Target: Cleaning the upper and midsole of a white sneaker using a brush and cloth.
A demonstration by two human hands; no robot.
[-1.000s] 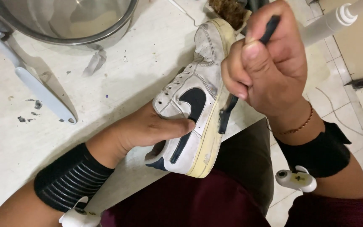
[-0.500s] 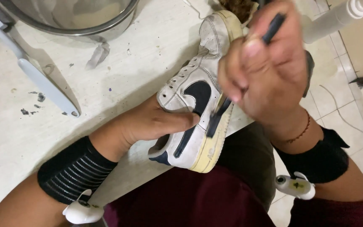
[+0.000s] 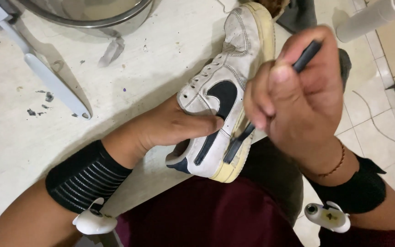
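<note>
We are working on a worn white leather low-top sneaker with a dark navy curved side mark and a yellowed rubber sole (image 3: 220, 110), which is lying on its side at the table's near edge, toe pointing toward one o'clock and heel hanging toward our lap. It is looking light enough for one hand, with a stiff, grippy sole and a softer, scuffed upper that would give under pressure, so the firm places to take hold seem to be the heel collar and the sole edge. Our left hand (image 3: 170, 130) is coming in from eight o'clock, fingers curled into the collar opening and thumb pressing flat on the side panel, pinning the shoe. Our right hand (image 3: 298, 98), at three o'clock of the shoe, is closing its fingers tightly around a slim dark-handled brush or similar tool (image 3: 270, 98), whose lower end is touching the sole edge; we cannot tell what its tip is. Farther out, the stained off-white tabletop (image 3: 33, 137) is carrying a white-handled utensil (image 3: 46, 77) at ten o'clock and a round metal bowl (image 3: 92, 18) at eleven o'clock.
</note>
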